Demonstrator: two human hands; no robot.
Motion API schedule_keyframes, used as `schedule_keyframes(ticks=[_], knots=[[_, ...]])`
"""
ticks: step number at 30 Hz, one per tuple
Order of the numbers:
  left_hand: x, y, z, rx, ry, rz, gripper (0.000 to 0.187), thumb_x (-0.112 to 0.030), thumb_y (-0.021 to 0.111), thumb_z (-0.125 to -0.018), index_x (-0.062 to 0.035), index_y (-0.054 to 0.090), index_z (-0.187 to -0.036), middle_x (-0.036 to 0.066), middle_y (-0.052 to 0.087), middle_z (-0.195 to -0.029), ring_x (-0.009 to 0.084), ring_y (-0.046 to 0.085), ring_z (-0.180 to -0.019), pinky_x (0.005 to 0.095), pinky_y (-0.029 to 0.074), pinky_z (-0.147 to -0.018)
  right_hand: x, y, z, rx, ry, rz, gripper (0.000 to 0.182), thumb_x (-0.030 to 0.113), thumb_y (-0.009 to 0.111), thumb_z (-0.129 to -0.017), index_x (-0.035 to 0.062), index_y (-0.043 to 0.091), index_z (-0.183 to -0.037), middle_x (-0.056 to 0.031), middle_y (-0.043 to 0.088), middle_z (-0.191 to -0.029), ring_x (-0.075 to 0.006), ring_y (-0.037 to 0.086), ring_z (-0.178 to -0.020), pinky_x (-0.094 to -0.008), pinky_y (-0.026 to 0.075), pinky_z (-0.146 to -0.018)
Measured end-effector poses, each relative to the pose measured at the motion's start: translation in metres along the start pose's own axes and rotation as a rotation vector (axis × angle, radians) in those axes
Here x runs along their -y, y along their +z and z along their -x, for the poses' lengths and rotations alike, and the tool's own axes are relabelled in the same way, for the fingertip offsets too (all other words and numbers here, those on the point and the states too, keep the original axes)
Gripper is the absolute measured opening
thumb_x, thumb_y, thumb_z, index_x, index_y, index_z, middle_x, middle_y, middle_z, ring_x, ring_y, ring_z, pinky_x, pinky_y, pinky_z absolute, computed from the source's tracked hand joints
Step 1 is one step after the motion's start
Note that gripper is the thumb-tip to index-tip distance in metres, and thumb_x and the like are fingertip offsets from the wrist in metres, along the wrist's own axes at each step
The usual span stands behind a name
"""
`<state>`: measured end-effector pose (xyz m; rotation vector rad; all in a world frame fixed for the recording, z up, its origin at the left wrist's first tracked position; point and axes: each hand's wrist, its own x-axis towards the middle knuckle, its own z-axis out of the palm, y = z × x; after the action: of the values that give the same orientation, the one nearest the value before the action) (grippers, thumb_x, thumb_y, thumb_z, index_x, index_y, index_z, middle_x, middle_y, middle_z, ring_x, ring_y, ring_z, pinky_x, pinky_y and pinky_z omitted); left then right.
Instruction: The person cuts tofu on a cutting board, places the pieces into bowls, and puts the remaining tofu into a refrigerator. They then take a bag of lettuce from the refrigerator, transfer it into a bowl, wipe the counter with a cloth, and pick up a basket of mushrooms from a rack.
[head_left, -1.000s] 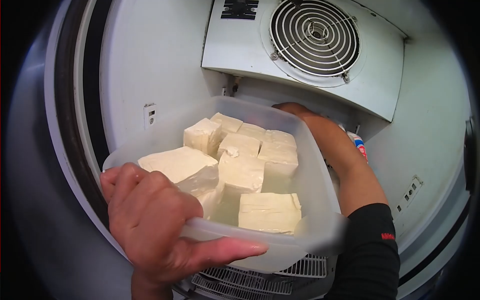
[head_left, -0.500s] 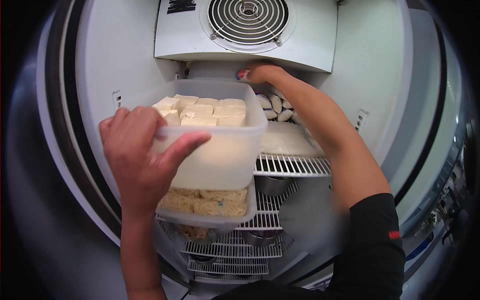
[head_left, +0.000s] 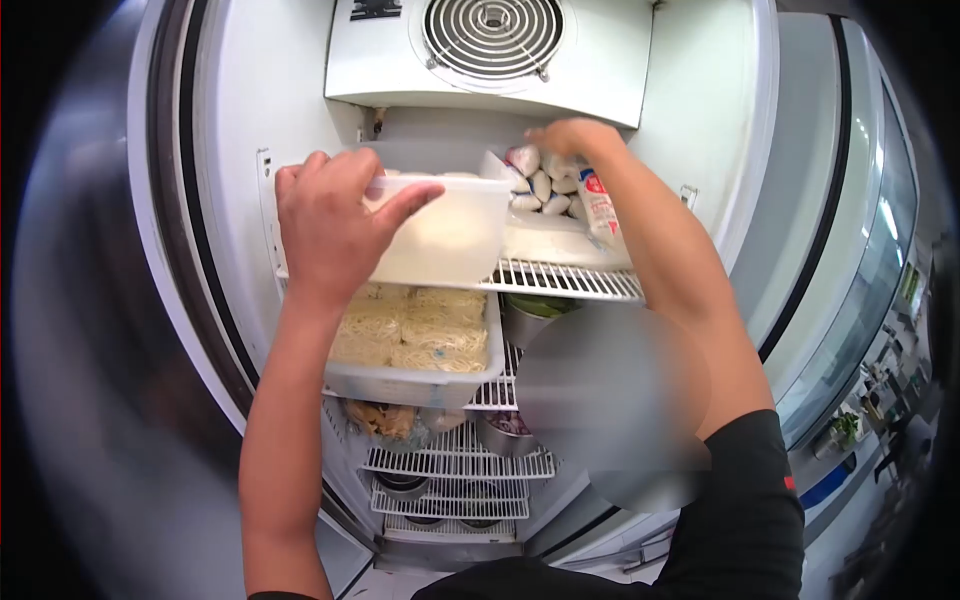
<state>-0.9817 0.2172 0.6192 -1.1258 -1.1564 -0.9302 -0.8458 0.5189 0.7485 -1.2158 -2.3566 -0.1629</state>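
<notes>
Inside an open fridge, my left hand grips the near rim of a translucent plastic container on the top shelf, thumb over the edge. Little of the pale blocks inside shows above the rim. My right hand reaches to the back right, over several white packages. Motion blurs its fingers, and what they hold, if anything, is hidden. Beside my right forearm stands a white packet with red and blue print. A flat white package lies in front of the pile.
Below is a tub of noodle bundles. Metal pots and a bag of food occupy lower shelves. A fan unit hangs above. A grey blurred patch covers part of the lower right.
The container stands farther back, and its contents are less visible. My right hand has shifted slightly right; the red-and-blue packet now shows beside my forearm. The camera view has shifted.
</notes>
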Motion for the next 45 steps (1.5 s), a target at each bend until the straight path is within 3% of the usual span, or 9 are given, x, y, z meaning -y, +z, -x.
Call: schedule_keyframes(ticks=[4,8,16,24,29,34,39,42,45], knots=[[0.002,0.001,0.001,0.038,-0.005,-0.024,0.057,-0.058,0.077,-0.078,-0.0060,0.055,-0.068,0.005,0.053,-0.063,0.0237,0.050,-0.065,0.0385,0.037,-0.075,0.005,-0.012,0.054,0.172,0.065,0.598,0.035,0.035,0.072,-0.083,0.0089,0.077,-0.105,-0.0136,0.073,-0.113,-0.0304,0.071,-0.099,-0.0424,0.057,-0.078],[0.003,0.001,0.002,0.075,-0.014,-0.019,0.058,-0.060,0.076,-0.079,-0.0061,0.057,-0.069,0.004,0.055,-0.063,0.0230,0.050,-0.064,0.0383,0.038,-0.075,-0.010,0.028,0.072,0.144,0.056,0.705,0.040,0.027,0.084,-0.079,0.0161,0.075,-0.116,-0.0075,0.072,-0.118,-0.0294,0.071,-0.105,-0.0493,0.058,-0.084],[0.006,0.008,0.005,-0.052,0.031,0.021,0.059,-0.062,0.073,-0.079,-0.0077,0.055,-0.068,0.003,0.054,-0.064,0.0214,0.049,-0.067,0.0366,0.036,-0.078,-0.032,0.018,0.038,-0.358,-0.048,0.378,0.037,0.007,0.047,-0.095,0.0084,0.060,-0.130,-0.0190,0.067,-0.126,-0.0337,0.065,-0.116,-0.0465,0.055,-0.094],[0.008,0.015,0.008,-0.102,0.056,0.026,0.060,-0.064,0.073,-0.079,-0.0082,0.053,-0.066,0.001,0.052,-0.064,0.0204,0.048,-0.067,0.0361,0.036,-0.079,-0.057,0.042,-0.027,-0.362,-0.007,0.172,0.038,0.027,0.055,-0.093,0.0069,0.066,-0.123,-0.0231,0.064,-0.127,-0.0402,0.062,-0.116,-0.0478,0.051,-0.097],[0.013,0.020,0.008,-0.128,0.076,0.003,0.062,-0.065,0.071,-0.080,-0.0078,0.053,-0.066,0.002,0.052,-0.065,0.0210,0.049,-0.067,0.0370,0.036,-0.079,-0.039,0.034,-0.020,-0.217,-0.056,-0.167,0.081,0.068,0.029,-0.100,0.0021,0.056,-0.139,-0.0232,0.051,-0.146,-0.0391,0.042,-0.140,-0.0446,0.033,-0.115],[0.028,0.024,0.008,-0.079,0.073,0.000,0.064,-0.066,0.069,-0.082,-0.0068,0.052,-0.065,0.002,0.054,-0.064,0.0232,0.051,-0.067,0.0381,0.038,-0.077,-0.001,0.020,0.017,-0.117,-0.059,-0.110,0.074,0.064,0.040,-0.098,0.0061,0.056,-0.141,-0.0183,0.049,-0.150,-0.0383,0.044,-0.140,-0.0470,0.034,-0.115],[0.020,-0.021,0.051,-0.277,-0.010,0.214,0.037,-0.031,0.080,-0.083,-0.0076,0.068,-0.108,0.013,0.065,-0.105,0.0341,0.063,-0.096,0.0431,0.050,-0.089,0.023,0.022,0.107,-0.579,-0.424,-0.380,0.056,0.047,0.056,-0.097,0.0019,0.066,-0.128,-0.0161,0.070,-0.123,-0.0269,0.063,-0.115,-0.0365,0.046,-0.101],[-0.018,-0.096,0.178,-0.014,-0.369,0.372,0.021,-0.014,0.070,-0.089,-0.0008,0.067,-0.105,0.015,0.068,-0.101,0.0321,0.065,-0.094,0.0377,0.051,-0.084,0.061,0.058,0.260,-0.851,-0.563,-0.929,0.037,0.027,0.061,-0.098,-0.0067,0.070,-0.109,-0.0081,0.073,-0.092,-0.0105,0.062,-0.084,-0.0241,0.048,-0.078],[-0.049,-0.148,0.392,0.283,-1.005,0.499,0.011,-0.008,0.065,-0.092,0.0028,0.067,-0.092,0.010,0.068,-0.087,0.0210,0.065,-0.081,0.0332,0.051,-0.077,0.037,0.161,0.362,-0.552,-0.633,-1.070,0.025,0.020,0.062,-0.096,-0.0030,0.072,-0.099,-0.0102,0.073,-0.093,-0.0163,0.066,-0.084,-0.0312,0.052,-0.078]])
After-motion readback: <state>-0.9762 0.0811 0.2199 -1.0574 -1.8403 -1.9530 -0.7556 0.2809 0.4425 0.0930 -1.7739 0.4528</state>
